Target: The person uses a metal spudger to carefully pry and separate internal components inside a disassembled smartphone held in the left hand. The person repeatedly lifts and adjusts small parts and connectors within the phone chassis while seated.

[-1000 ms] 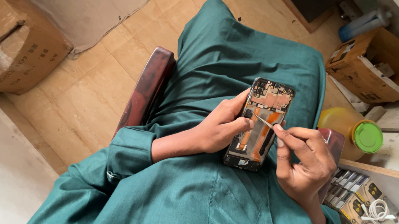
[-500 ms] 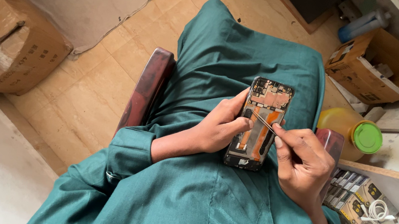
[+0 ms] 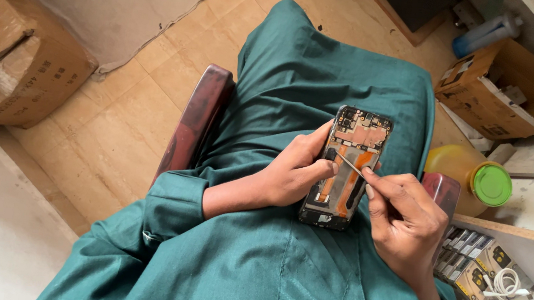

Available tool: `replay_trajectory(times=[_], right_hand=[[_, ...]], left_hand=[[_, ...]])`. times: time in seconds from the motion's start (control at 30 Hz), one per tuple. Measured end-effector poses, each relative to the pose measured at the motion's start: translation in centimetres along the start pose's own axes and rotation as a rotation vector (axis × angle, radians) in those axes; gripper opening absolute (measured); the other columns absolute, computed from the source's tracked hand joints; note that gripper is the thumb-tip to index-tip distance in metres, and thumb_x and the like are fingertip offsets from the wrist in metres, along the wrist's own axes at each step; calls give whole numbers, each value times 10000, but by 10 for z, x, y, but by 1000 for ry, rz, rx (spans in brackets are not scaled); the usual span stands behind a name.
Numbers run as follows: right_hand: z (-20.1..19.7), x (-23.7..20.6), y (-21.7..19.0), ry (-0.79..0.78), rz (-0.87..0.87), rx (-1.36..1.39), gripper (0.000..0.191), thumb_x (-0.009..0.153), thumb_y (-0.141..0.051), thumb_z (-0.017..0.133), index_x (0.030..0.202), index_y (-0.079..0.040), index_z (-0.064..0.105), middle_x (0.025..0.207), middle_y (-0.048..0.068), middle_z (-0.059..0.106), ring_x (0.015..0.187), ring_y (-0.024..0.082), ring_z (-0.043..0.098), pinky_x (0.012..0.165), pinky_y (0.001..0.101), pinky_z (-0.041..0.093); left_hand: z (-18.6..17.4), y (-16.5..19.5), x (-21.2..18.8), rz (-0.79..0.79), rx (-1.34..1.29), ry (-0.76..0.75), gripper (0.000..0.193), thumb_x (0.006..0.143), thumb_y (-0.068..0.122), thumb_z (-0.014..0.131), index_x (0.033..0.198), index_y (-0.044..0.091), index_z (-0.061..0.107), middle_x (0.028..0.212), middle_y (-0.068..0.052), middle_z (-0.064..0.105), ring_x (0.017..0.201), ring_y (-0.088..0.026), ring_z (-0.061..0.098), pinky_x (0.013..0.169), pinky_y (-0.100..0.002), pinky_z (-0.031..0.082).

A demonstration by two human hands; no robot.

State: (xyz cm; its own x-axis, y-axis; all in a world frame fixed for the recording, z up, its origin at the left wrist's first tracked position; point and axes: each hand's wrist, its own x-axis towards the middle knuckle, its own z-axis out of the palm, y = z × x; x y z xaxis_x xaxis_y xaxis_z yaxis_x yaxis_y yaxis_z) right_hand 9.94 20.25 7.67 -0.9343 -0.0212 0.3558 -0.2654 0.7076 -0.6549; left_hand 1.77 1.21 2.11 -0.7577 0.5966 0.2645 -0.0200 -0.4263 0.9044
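Note:
An opened phone (image 3: 351, 159) with its back cover off rests on my lap, circuit board and orange flex cables showing. My left hand (image 3: 291, 173) grips its left edge, thumb lying across the inside. My right hand (image 3: 406, 219) pinches thin metal tweezers (image 3: 348, 164), whose tip touches the middle of the phone's interior near the left side. I wear teal green clothing (image 3: 301, 87) that covers my knees.
A dark red chair arm (image 3: 193, 125) is at my left, another (image 3: 440, 188) at my right. A yellow jar with a green lid (image 3: 471, 180), an open cardboard box (image 3: 505, 90), small packaged parts (image 3: 476, 257) and a white cable (image 3: 505, 298) lie right. A large carton (image 3: 10, 54) sits left.
My right hand has shifted the tweezers' tip from the phone's right side toward its middle left. The left hand keeps its hold on the phone.

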Motion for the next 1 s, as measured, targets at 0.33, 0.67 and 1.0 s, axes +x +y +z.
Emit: replay_trajectory(times=[0.33,0.67,1.0], right_hand=[[4,-2,2,74,68,17,180,906,36,766,1068,-42,776,908,65,686,639,110,567,561,238,420],[5,-3,1,118,1,-31,162,907,32,773,1049,-44,756,940,73,688,721,137,613,654,268,480],[-7,-13,28,-6,296,225,197,979,-139,706,1047,41,662,808,47,680,726,67,635,661,213,497]], left_hand=[[1,-4,0,-22,-6,20,490,1027,81,520,1499,-23,435,1286,-114,688,1159,-132,630,1050,-318,521],[3,-11,1,19,88,76,387,1117,191,526,1450,-4,498,1220,-91,719,1102,-108,648,998,-303,540],[1,-10,1,1,-73,41,377,1138,155,491,1466,-27,451,1312,-107,685,1191,-127,634,1061,-311,518]])
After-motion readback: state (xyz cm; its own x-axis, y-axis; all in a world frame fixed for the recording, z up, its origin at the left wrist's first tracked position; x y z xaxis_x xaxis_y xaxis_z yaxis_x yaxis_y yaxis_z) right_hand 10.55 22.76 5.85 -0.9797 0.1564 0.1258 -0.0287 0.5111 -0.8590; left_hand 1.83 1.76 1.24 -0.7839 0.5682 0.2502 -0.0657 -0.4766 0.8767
